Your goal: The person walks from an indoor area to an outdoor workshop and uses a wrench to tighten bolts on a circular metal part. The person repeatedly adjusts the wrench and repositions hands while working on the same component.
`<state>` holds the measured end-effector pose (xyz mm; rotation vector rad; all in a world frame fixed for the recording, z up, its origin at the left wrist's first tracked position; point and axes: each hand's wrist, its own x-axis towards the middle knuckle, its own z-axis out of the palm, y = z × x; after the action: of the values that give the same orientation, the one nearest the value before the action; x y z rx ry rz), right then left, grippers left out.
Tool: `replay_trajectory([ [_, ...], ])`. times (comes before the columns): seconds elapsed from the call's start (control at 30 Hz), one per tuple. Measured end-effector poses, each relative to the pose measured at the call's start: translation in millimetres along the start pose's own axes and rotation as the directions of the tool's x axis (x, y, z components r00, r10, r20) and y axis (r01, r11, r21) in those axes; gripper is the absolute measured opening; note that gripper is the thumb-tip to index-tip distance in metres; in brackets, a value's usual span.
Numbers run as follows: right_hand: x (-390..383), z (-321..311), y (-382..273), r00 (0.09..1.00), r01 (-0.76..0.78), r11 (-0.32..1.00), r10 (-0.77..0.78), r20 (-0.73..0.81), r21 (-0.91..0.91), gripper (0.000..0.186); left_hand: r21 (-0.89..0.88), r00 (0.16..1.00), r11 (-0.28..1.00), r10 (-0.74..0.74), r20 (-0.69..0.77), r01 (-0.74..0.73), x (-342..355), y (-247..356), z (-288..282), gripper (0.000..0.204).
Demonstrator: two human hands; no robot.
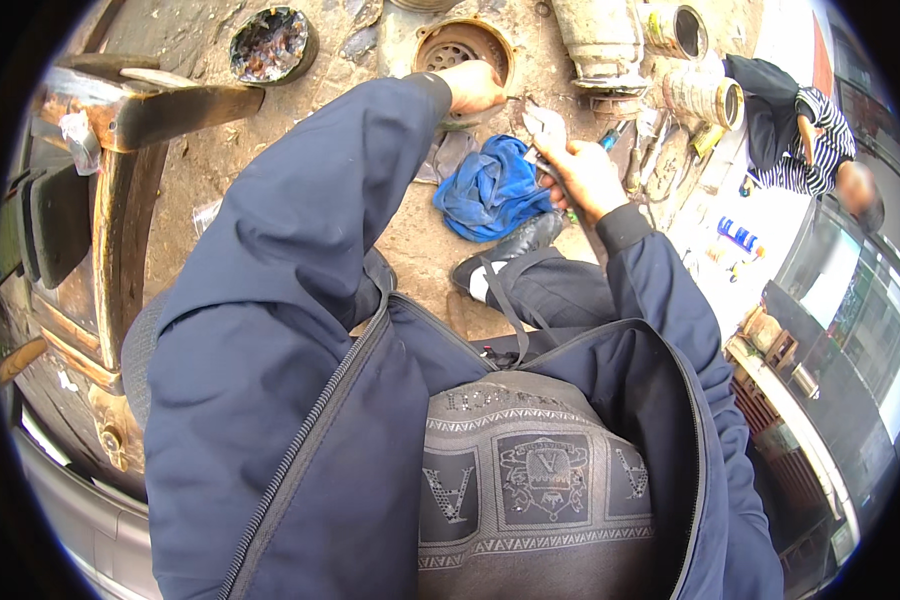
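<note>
My left hand is closed over the near right rim of a round rusty metal housing with a perforated plate inside. Its fingertips are pinched, and whatever lies between them is too small to tell. Just to the right, my right hand is closed around a pale, crumpled piece, perhaps a rag or paper. Something thin and dark runs along that palm, partly hidden by the fingers. A bunched blue cloth lies on the ground below and between both hands, beside my dark shoe.
A round tin with dark scraps stands far left, above a wooden chair. Large metal canisters and open cans stand far right. Hand tools lie below them. Another person sits at the right.
</note>
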<state>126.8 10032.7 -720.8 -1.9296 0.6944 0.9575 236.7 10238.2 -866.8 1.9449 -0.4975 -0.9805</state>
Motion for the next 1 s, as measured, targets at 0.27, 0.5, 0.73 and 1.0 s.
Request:
replay_trajectory([
  [0.27, 7.6, 32.9, 9.9, 0.999, -0.008, 0.972, 0.017, -0.036, 0.235, 0.044, -0.343, 0.989, 0.928, -0.14, 0.037, 0.144, 10.1, -12.7, 0.9, 0.031],
  [0.5, 5.4, 57.0, 10.8, 0.998, -0.041, 0.865, 0.054, -0.011, 0.5, 0.051, -0.304, 0.985, 0.938, -0.171, 0.015, 0.168, 14.0, -17.4, 4.7, 0.032],
  [0.73, 4.1, 69.9, 7.2, 0.997, -0.079, 0.719, 0.073, 0.038, 0.691, 0.044, -0.303, 0.99, 0.943, -0.139, 0.023, 0.14, 11.3, -13.1, 2.4, 0.031],
  [1.0, 10.9, 106.2, 3.0, 0.999, -0.031, 0.503, -0.013, 0.044, 0.864, 0.026, -0.268, 0.999, 0.962, -0.047, 0.003, 0.046, 11.0, -18.0, 3.9, 0.022],
])
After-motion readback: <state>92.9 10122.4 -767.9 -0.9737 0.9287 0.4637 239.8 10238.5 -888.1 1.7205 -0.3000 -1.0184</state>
